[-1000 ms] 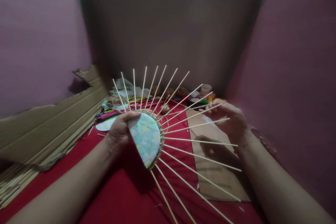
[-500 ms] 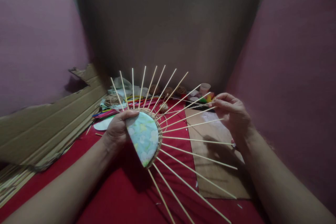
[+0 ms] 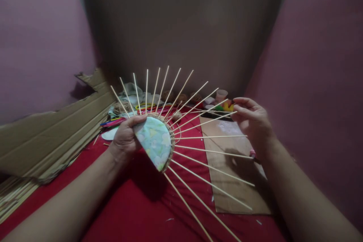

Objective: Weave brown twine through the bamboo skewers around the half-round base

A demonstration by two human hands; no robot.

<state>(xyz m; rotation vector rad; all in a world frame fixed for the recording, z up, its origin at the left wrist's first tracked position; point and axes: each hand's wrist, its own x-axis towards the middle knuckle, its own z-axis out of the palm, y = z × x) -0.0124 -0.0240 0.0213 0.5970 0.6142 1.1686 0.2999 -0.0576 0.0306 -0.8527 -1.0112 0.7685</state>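
Fingers of the left hand [image 3: 124, 140] clamp the disc [image 3: 154, 141], tilting it up off the red cloth [image 3: 136, 211] so its sticks [image 3: 210, 151] fan free. Right hand [image 3: 252, 124] pinches a thin strand near the stick tips, fingers closed.

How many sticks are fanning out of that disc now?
18 sticks, fanning from the rim of the disc, upper left clockwise to bottom; more may hide behind the left hand.

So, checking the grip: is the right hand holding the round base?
No, the left hand holds the base; the right hand is at the stick tips.
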